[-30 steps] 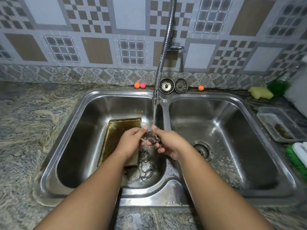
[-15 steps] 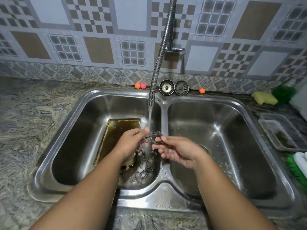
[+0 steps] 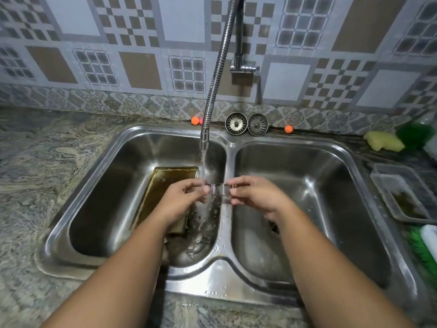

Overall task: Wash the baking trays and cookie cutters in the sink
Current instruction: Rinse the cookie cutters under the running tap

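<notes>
Cookie cutter [image 3: 218, 187] is up under the running water, over the divider between the two basins, and I've got it by both ends: left hand [image 3: 182, 200] with fingers and thumb pinched on its left side, right hand [image 3: 257, 197] pinched the same way on its right. It looks like a thin metal band, so I'd call it light and fairly stiff but slick when wet. Best to hold it by the flat walls, not the sharp rim, and not squeeze it out of shape. The stream from the tap nozzle [image 3: 203, 143] lands at its left end and splashes down into the left basin. Under my left wrist the brownish baking tray [image 3: 165, 183] lies in that basin, and the other cutters [image 3: 197, 245] sit on the basin floor nearer me, blurred by spray. Beyond the sink [image 3: 212, 280], two strainer plugs [image 3: 236, 123] stand on the far edge, and a yellow sponge [image 3: 383, 140] sits far right on the worktop [image 3: 35, 174].
</notes>
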